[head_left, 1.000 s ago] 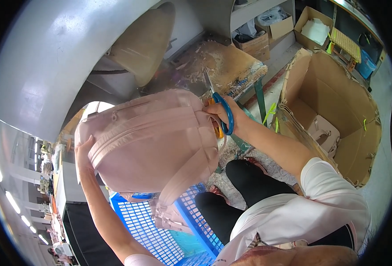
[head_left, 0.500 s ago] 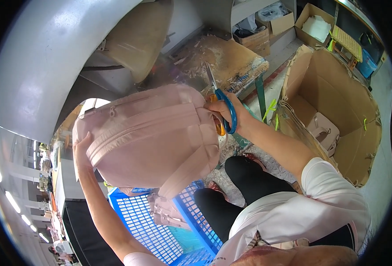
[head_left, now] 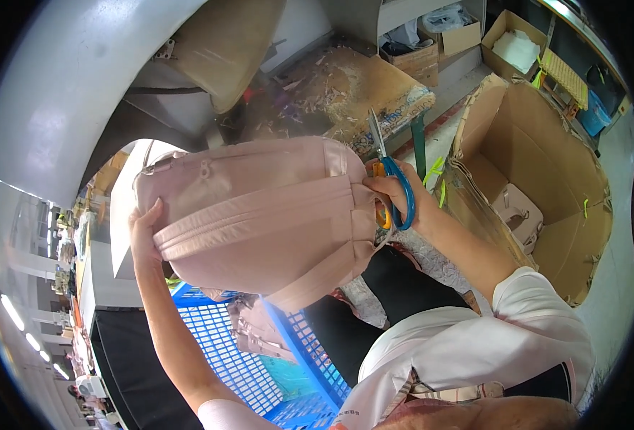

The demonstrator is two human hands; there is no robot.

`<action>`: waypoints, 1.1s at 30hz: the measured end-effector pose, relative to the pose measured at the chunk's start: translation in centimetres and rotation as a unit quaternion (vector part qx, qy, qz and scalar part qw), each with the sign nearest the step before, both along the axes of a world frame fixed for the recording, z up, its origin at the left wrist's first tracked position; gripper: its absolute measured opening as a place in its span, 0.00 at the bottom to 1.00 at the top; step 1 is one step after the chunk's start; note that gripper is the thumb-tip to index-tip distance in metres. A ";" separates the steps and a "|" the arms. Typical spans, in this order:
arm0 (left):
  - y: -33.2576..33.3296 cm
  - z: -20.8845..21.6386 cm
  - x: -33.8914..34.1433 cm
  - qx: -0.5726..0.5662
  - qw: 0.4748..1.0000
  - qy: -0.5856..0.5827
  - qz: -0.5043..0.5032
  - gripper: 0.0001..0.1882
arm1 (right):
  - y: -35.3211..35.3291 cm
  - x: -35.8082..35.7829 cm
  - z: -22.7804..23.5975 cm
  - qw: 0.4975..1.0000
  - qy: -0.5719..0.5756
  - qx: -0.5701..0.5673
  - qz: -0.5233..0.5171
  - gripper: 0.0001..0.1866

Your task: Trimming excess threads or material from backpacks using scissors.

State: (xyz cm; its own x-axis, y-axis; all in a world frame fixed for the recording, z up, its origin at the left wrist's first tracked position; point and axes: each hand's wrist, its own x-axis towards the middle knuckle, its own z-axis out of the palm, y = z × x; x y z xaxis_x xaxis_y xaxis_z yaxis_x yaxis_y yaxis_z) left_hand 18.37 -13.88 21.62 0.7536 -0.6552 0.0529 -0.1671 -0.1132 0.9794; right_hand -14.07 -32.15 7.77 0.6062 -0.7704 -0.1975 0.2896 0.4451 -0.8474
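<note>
A pale pink backpack (head_left: 281, 247) is held up lying sideways in front of me, its zipped panel and shoulder straps showing. My left hand (head_left: 146, 233) grips its left end, thumb on the near face and the other fingers hidden behind. At the other end, my right hand (head_left: 411, 192) pinches the bag's edge near a thin loop. The same hand carries a pair of scissors (head_left: 378, 135) with blue and orange handles, blades pointing up and away from the bag.
Below the bag stands a blue plastic crate (head_left: 288, 326) with pink bags (head_left: 256, 330) inside. To the right, a large cardboard box (head_left: 568, 165) contains another pink bag (head_left: 517, 215). A worn, scrap-littered wooden table (head_left: 360, 79) is ahead, beside a big grey machine housing (head_left: 66, 86).
Both hands have shifted the backpack slightly to the right. The scissors have gone along with my right hand, blades still up.
</note>
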 end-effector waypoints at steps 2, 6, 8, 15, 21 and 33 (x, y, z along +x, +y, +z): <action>0.9 -0.6 -1.0 0.011 1.000 0.015 0.023 0.17 | 0.2 -0.3 -0.6 1.000 0.001 -0.003 0.011 0.12; 3.8 -3.2 -2.0 -0.006 0.999 0.053 0.005 0.18 | 1.0 -1.8 -1.2 0.997 0.066 -0.022 0.043 0.17; 5.7 -4.6 -3.0 0.002 0.997 0.071 0.015 0.19 | 2.3 -3.0 -2.3 0.997 0.061 -0.020 0.051 0.17; 12.4 -11.3 -7.0 -0.023 0.995 0.097 0.030 0.18 | 5.6 -6.4 -7.8 0.939 0.162 -0.227 0.201 0.20; 15.7 -15.8 -10.1 -0.024 0.991 0.126 0.039 0.17 | 3.8 -6.8 -5.6 0.819 0.261 -0.396 0.322 0.30; 20.1 -18.5 -11.1 -0.095 0.981 0.148 0.079 0.21 | 4.2 -4.2 -4.4 0.614 0.209 -0.674 0.354 0.41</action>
